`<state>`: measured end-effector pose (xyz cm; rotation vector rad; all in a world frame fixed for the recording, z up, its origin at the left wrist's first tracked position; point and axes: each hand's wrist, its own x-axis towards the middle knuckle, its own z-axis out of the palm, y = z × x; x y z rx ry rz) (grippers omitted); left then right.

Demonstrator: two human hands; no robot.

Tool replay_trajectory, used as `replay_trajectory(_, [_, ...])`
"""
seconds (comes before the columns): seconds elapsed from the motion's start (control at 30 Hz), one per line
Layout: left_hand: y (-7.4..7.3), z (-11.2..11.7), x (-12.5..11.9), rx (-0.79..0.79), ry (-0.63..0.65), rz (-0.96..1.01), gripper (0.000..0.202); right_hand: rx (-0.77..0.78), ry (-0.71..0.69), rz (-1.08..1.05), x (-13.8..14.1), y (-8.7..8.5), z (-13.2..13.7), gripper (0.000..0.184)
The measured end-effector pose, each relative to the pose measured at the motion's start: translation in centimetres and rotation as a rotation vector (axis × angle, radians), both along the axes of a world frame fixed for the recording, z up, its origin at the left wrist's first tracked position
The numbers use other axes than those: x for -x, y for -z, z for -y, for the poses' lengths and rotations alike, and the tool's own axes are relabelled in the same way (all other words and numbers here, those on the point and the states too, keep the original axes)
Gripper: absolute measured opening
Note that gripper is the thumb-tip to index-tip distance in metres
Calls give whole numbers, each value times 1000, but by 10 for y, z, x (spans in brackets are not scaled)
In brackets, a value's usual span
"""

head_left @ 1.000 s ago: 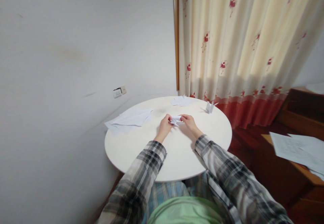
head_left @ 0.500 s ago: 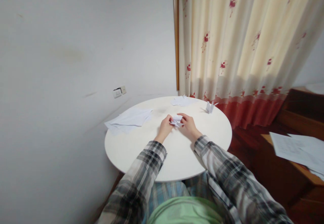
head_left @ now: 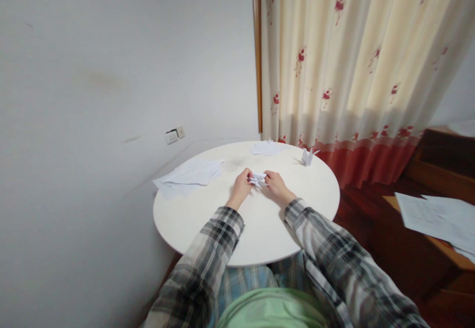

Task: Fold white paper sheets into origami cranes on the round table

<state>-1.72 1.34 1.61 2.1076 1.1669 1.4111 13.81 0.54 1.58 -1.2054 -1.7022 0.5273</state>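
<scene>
Both hands meet over the middle of the round white table (head_left: 193, 229), the left hand (head_left: 242, 186) and the right hand (head_left: 275, 184) each pinching one end of a small folded white paper piece (head_left: 257, 178) held between them just above the tabletop. A loose stack of white sheets (head_left: 189, 174) lies to the left, more folded paper (head_left: 266, 147) sits at the far edge, and a small paper figure (head_left: 307, 157) stands well apart to the right

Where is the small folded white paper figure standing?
In the head view, the paper figure stands on the round white table, at its far right edge, near the red-hemmed curtain.
</scene>
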Motion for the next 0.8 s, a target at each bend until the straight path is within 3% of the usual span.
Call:
replay_trajectory(0.17, [-6,2,0,-22,16,106,17,265,-285,-352,5,2,-1,20])
replay_trajectory(0.37, [-3,-2,-1,-15,115,226,13,602,-640,-524,-2,-1,0,12])
replay_trajectory(0.5, [0,-3,-3,12,127,238,15,787,-738,-640,-9,-4,-1,15])
replay_trajectory(0.63, [-7,3,-5,0,75,226,25,848,-800,-730,-10,-5,-1,18])
replay_trajectory(0.7, [-11,8,-5,-28,85,160,38,869,-822,-778,-10,-5,-1,21])
replay_trajectory(0.8, [-16,12,-4,-81,97,35,38,872,-843,-852,-10,-6,0,25])
